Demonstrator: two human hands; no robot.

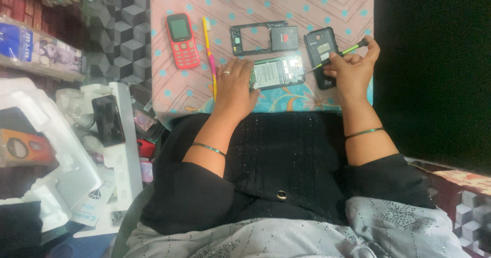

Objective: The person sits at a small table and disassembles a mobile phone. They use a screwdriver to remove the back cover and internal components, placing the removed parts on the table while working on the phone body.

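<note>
A pink cloth with blue dots (pixel 317 2) covers the tabletop, and the person in black clothes sits close to its near edge. The left hand (pixel 234 84) lies flat on the cloth with its fingers spread, and the fingertips press on the left end of the opened phone body (pixel 276 72), whose green circuit board faces up. The right hand (pixel 353 69) is closed around a thin green screwdriver (pixel 335 57); the metal tip points to the right end of the opened phone body. Under this hand lies a black back cover (pixel 320 48), partly hidden by the fingers. Behind the opened phone body there are a black phone frame (pixel 250 38) and, just beside it, a dark battery (pixel 285 38). More to the left, a red keypad phone (pixel 182 40) lies beside a yellow and pink toothbrush (pixel 209 53). White foam packaging (pixel 66 155) stands on the left, away from the tabletop.
</note>
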